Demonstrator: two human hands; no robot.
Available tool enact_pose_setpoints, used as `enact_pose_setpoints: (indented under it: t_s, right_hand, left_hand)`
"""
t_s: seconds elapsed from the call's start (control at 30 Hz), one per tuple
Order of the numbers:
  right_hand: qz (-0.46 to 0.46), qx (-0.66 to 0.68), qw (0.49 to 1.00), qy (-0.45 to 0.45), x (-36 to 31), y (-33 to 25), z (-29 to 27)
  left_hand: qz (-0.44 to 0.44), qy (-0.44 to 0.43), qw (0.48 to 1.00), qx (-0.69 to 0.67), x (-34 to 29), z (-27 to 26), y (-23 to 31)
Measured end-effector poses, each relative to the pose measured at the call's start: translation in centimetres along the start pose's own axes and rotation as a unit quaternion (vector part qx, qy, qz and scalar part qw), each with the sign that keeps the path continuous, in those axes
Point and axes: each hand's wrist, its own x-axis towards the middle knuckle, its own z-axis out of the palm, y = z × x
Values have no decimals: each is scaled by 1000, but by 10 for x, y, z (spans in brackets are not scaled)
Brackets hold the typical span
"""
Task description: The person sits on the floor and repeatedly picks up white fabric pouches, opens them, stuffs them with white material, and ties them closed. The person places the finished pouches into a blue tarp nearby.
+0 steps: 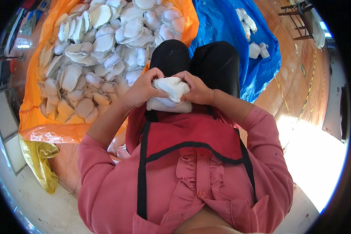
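A soft white padded fabric piece [171, 86] is held above my lap, between both hands. My left hand [147, 88] grips its left side, with the thumb laid across the front. On the right side, my right hand [197, 89] pinches it with bent fingers; the fingertips behind the cloth are partly hidden. Just under it, a second pale, rolled-looking white piece [168, 106] rests on my lap against the red apron [191, 134]. Whether the two pieces are joined, I cannot tell.
Ahead to the left, an orange plastic sheet [29, 113] bears a large heap of rounded white pads [105, 43]. A blue plastic sheet [261, 80] at the front right carries several white bundles [254, 50]. A yellow bag [43, 163] lies at left; a wooden stool [300, 19] stands far right.
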Motion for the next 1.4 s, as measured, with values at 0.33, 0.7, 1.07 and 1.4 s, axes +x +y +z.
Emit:
enact_pose_setpoints:
  t_s: [0.33,0.7,1.07,1.4]
  right_hand:
    - [15,-15,999,28,9,1,12]
    - [40,-10,997,72,3,4,33]
    - [99,-22,993,62,8,2,33]
    - [77,144,976,-146,7,-22,-10]
  left_hand:
    - [72,155,981,90,-9,15,-22]
    - [148,171,966,127,-30,26,-33]
    - [106,192,962,160,-37,35,-18]
    - [240,227,919,215,-39,44,-30]
